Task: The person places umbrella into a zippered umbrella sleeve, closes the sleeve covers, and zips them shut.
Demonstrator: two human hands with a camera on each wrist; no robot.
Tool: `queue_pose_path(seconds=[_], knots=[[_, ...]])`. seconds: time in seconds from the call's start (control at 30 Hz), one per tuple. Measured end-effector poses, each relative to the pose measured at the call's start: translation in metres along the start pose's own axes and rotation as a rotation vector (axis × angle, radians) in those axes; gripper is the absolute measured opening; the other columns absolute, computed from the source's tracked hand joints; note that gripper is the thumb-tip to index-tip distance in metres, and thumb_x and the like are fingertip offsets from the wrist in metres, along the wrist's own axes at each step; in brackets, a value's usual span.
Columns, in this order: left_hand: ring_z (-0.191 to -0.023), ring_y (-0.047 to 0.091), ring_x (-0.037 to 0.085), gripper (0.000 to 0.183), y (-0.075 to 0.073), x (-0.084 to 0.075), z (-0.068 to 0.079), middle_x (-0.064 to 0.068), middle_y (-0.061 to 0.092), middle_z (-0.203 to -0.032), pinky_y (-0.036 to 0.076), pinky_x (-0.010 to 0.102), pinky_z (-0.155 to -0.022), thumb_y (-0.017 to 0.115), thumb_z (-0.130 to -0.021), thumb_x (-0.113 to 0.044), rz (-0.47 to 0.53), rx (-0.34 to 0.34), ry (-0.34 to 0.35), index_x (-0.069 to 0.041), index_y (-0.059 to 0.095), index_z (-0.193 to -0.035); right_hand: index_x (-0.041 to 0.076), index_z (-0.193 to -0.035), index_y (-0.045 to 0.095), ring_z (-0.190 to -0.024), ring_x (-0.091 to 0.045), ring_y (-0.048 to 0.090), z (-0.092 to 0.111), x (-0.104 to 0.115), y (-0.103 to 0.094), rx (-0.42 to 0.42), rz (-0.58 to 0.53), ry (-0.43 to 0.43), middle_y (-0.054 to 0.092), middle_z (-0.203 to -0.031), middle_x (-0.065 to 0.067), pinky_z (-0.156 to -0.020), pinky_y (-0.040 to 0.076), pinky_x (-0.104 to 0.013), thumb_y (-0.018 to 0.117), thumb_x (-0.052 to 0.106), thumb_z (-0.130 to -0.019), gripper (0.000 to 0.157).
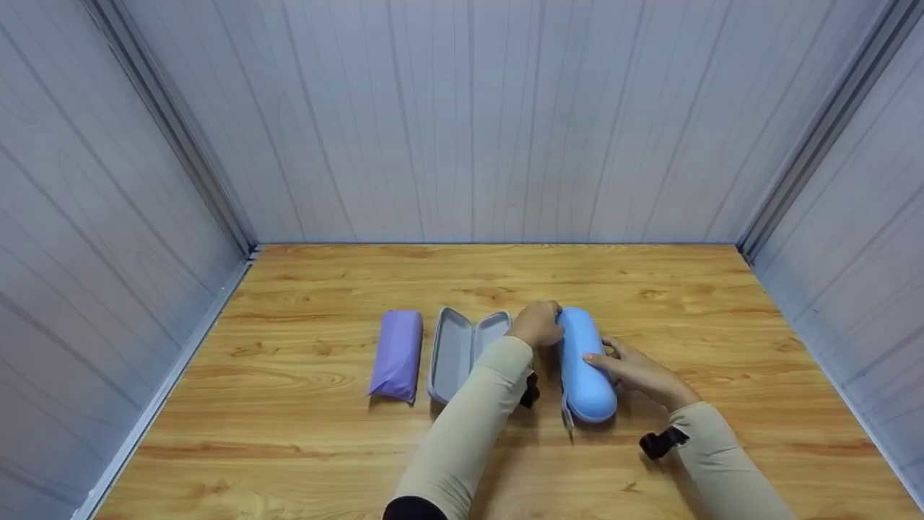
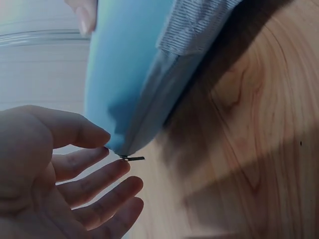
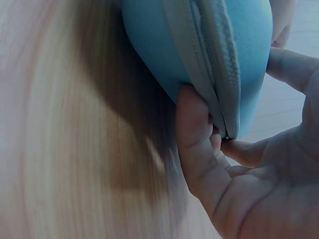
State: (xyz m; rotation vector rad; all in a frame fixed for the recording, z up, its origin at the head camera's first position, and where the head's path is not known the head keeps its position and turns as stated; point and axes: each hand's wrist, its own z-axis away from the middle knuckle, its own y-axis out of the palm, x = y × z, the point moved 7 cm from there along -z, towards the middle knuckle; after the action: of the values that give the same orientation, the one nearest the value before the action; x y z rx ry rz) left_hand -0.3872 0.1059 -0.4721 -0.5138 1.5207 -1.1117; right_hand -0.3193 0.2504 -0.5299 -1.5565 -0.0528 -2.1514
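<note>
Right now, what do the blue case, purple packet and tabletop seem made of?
Blue case: probably moulded plastic or faux leather, satin, by its smooth sheen. Purple packet: perhaps thin plastic or paper, matte, given its creased folds. Tabletop: wood or printed laminate, smooth, showing grain.

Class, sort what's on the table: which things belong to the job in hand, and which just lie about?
Job in hand:
blue case, touched by left hand and right hand

Apparently just lying about:
purple packet
open grey case
</note>
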Motion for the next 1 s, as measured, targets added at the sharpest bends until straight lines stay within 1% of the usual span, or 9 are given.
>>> queue_pose_path(seconds=[0.13,0.33,0.47,0.57,0.73,0.8,0.87,0.93,1.0], knots=[[-0.092,0.057,0.016,0.035,0.004,0.003,-0.003,0.007,0.061,-0.109,0.046,0.025,-0.072,0.054,-0.085,-0.009,-0.057,0.007,-0.019,-0.007,0.060,-0.119,0.013,-0.146,0.011,-0.120,-0.036,0.039,-0.001,-0.001,0.000,0.002,-0.013,-0.004,0.028,-0.141,-0.023,-0.087,0.042,-0.046,0.058,0.044,-0.087,0.082],[-0.071,0.055,0.016,0.015,0.010,0.007,-0.007,0.007,0.064,-0.089,0.044,0.028,-0.060,0.054,-0.086,-0.008,-0.133,0.002,-0.069,-0.007,0.067,-0.093,0.014,-0.146,0.012,-0.120,-0.038,0.038,-0.001,-0.002,-0.001,-0.003,-0.020,-0.011,0.025,-0.142,-0.023,-0.088,0.042,-0.048,0.058,0.043,-0.087,0.081],[-0.072,0.058,0.017,0.012,0.010,0.010,-0.008,0.007,0.064,-0.086,0.046,0.028,-0.061,0.055,-0.087,-0.009,-0.158,-0.024,-0.092,-0.008,0.067,-0.090,0.013,-0.146,0.011,-0.119,-0.038,0.040,-0.001,-0.002,-0.001,0.000,-0.034,-0.009,0.026,-0.141,-0.023,-0.087,0.043,-0.047,0.058,0.043,-0.086,0.081],[-0.074,0.059,0.019,0.013,0.008,0.011,-0.008,0.007,0.064,-0.085,0.047,0.030,-0.063,0.054,-0.088,-0.009,-0.135,-0.046,-0.097,-0.008,0.067,-0.089,0.012,-0.146,0.012,-0.118,-0.038,0.040,-0.001,-0.001,-0.001,-0.008,-0.028,-0.016,0.027,-0.140,-0.024,-0.086,0.043,-0.047,0.058,0.043,-0.086,0.081],[-0.073,0.059,0.019,0.014,0.005,0.010,-0.008,0.005,0.064,-0.083,0.048,0.031,-0.063,0.053,-0.088,-0.009,-0.147,-0.093,-0.079,-0.008,0.067,-0.083,0.012,-0.146,0.012,-0.116,-0.037,0.042,-0.001,-0.001,-0.001,-0.010,-0.018,-0.026,0.029,-0.139,-0.024,-0.085,0.044,-0.047,0.058,0.043,-0.086,0.081],[-0.071,0.060,0.017,0.015,0.004,0.008,-0.009,0.005,0.065,-0.081,0.049,0.030,-0.061,0.054,-0.088,-0.010,-0.196,-0.128,-0.054,-0.008,0.067,-0.082,0.013,-0.146,0.012,-0.113,-0.036,0.046,-0.001,-0.001,-0.001,-0.011,-0.015,-0.022,0.032,-0.137,-0.023,-0.083,0.045,-0.045,0.058,0.043,-0.086,0.081],[-0.068,0.060,0.016,0.014,0.002,0.007,-0.009,0.004,0.065,-0.078,0.049,0.030,-0.056,0.056,-0.088,-0.010,-0.231,-0.171,-0.038,-0.009,0.068,-0.082,0.012,-0.146,0.012,-0.110,-0.034,0.048,-0.001,-0.001,-0.002,-0.017,-0.005,-0.019,0.034,-0.136,-0.023,-0.082,0.045,-0.044,0.058,0.044,-0.086,0.081],[-0.066,0.061,0.016,0.014,0.000,0.005,-0.010,0.004,0.065,-0.077,0.049,0.030,-0.052,0.057,-0.088,-0.012,-0.299,-0.213,-0.023,-0.010,0.069,-0.082,0.012,-0.146,0.013,-0.109,-0.033,0.048,-0.001,-0.001,-0.002,-0.023,-0.004,-0.014,0.035,-0.135,-0.022,-0.083,0.045,-0.044,0.058,0.044,-0.086,0.082],[-0.065,0.061,0.017,0.014,-0.004,0.002,-0.010,0.004,0.065,-0.077,0.049,0.029,-0.049,0.058,-0.088,-0.014,-0.375,-0.253,-0.025,-0.012,0.070,-0.082,0.011,-0.145,0.013,-0.109,-0.033,0.048,-0.001,-0.001,-0.002,-0.025,-0.002,-0.011,0.035,-0.135,-0.022,-0.084,0.045,-0.044,0.059,0.045,-0.085,0.082]])
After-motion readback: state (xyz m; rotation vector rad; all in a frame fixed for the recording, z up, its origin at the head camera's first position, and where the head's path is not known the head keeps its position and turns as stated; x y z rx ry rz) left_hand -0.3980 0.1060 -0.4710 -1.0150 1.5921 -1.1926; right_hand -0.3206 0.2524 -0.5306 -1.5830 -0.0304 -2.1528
